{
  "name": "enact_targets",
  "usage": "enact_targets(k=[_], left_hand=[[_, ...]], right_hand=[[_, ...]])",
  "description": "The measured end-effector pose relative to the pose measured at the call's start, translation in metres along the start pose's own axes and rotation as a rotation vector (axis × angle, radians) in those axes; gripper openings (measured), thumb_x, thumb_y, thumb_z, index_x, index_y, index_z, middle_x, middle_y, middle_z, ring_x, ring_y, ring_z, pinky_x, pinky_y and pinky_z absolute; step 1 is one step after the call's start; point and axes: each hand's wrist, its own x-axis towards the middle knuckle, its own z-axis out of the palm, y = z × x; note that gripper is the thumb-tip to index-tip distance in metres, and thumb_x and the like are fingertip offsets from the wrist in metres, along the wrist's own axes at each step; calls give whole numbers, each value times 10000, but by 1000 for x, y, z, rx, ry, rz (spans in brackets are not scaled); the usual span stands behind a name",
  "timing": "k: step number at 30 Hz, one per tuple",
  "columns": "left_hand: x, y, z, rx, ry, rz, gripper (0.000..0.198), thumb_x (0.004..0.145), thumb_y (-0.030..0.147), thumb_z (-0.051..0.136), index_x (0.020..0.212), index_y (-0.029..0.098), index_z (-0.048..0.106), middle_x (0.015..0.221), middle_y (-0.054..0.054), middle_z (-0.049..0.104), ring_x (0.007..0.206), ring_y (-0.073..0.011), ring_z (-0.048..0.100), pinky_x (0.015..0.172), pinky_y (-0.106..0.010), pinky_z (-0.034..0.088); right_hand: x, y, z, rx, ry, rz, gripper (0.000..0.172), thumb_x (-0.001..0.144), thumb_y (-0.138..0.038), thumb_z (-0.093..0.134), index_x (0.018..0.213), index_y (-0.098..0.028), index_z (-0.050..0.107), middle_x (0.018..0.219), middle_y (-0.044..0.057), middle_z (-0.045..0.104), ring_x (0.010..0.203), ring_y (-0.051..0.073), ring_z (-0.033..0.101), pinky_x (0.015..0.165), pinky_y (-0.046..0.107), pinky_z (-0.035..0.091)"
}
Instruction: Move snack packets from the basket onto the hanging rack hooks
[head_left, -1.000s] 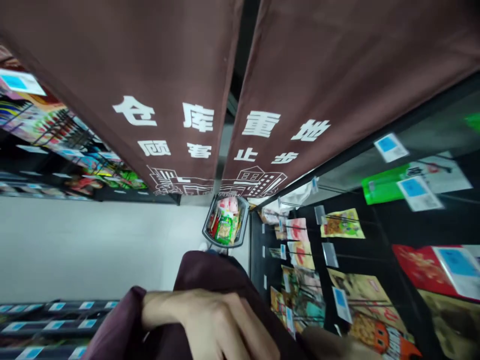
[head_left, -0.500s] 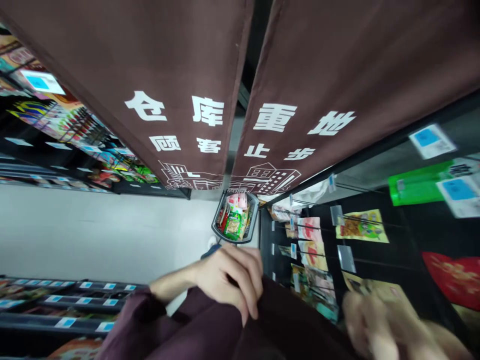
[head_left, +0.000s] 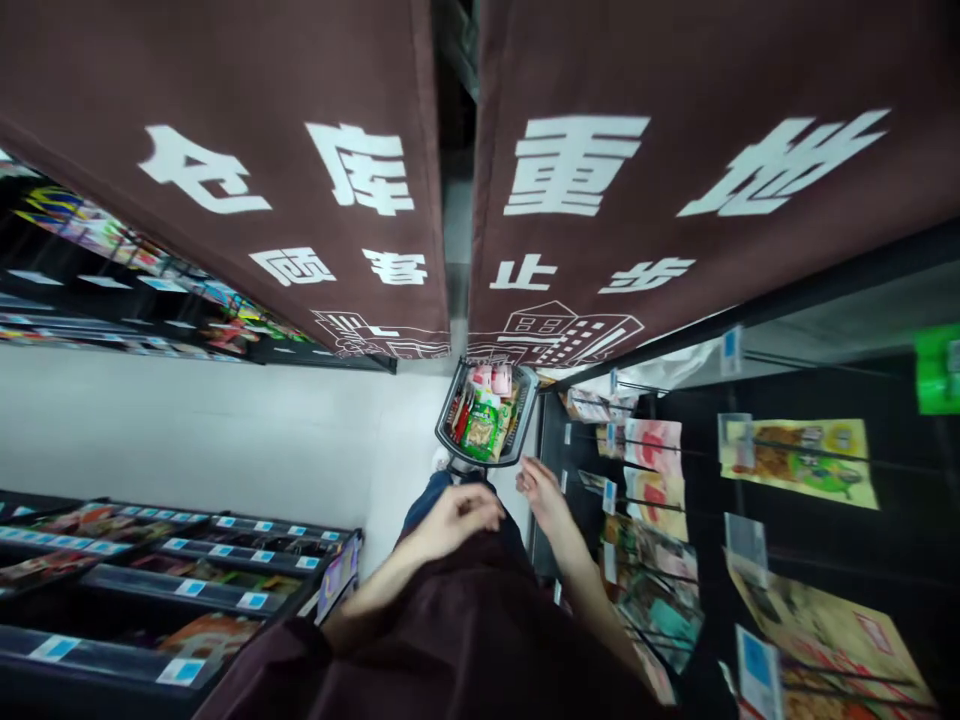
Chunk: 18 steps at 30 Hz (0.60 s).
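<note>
My left hand rests against my dark maroon top, its fingers curled in with nothing visible in them. My right hand reaches down toward the floor with fingers apart and empty, close to the black peg rack. Just beyond both hands a grey shopping basket full of snack packets stands on the floor, at the foot of a brown split curtain printed with white characters.
A black rack with hanging snack bags and blue price tags fills the right side. Black shelves with price tags stand at lower left, more shelving at far left. Pale floor runs between them.
The view has moved closer to the curtain. My left hand slid from gripping the garment near the camera down toward my waist. My right hand came out of blur and stretched downward beside the rack.
</note>
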Motion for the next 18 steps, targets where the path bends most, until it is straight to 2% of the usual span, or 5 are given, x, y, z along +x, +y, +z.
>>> enact_targets(k=[1,3,7,12,18], left_hand=[[1,-25,-10,73,139,-77,331,900,469,585,916,150,668,762,-56,669,702,-154,608,701,-267,475],[-4,-74,-31,253,311,-222,361,858,499,585,930,152,654,783,-51,673,751,-177,617,750,-291,475],[-28,-146,-62,387,426,-411,388,772,544,583,864,171,641,723,-24,663,695,-183,603,739,-313,475],[-24,-189,-68,437,510,-547,378,790,539,504,856,179,600,718,-21,662,690,-192,627,724,-318,492],[0,-219,-64,506,505,-618,193,856,328,463,878,202,607,797,-20,696,838,-194,667,848,-311,500]], right_hand=[[12,12,-3,-18,30,57,379,597,-486,764,790,-221,572,631,-25,552,600,145,579,594,270,498],[26,38,-18,-58,79,124,381,568,-430,759,813,-210,566,639,-18,578,598,151,597,620,282,505],[30,88,-48,-176,96,210,407,523,-378,743,851,-198,585,653,-2,623,638,192,649,638,307,520],[50,122,-56,-405,30,262,273,585,-365,680,795,-199,625,676,-3,657,712,222,676,654,321,529],[77,135,-58,-754,-80,211,34,778,-184,645,794,-164,667,856,22,705,934,193,660,876,337,499]])
